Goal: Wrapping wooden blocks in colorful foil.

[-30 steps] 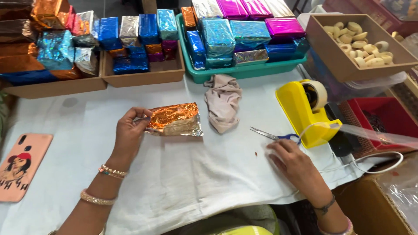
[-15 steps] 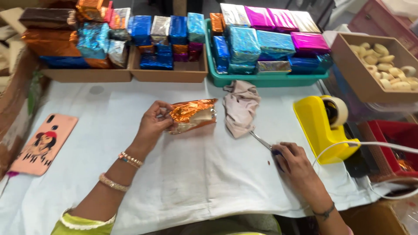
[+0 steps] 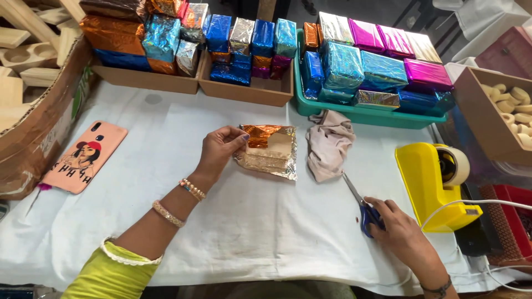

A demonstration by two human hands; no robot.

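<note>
At the middle of the frame, the left hand (image 3: pixel 220 148) pinches the edge of a half-wrapped block in orange and silver foil (image 3: pixel 269 149), lying on the white cloth-covered table (image 3: pixel 249 221). Lower right, the right hand (image 3: pixel 400 228) rests curled over the blue handles of steel scissors (image 3: pixel 361 202), just beside a yellow tape dispenser (image 3: pixel 432 182). A crumpled beige rag (image 3: pixel 328 143) lies between the block and the dispenser.

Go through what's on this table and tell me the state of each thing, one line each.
Foil-wrapped block: half wrapped, one face bare, held at its edge by the left hand.
Scissors: shut, flat on the cloth, right hand on the blue handles.
Tape dispenser: upright, roll loaded.
Rag: crumpled.
Phone: face down.
Green tray: full of wrapped blocks.
</note>
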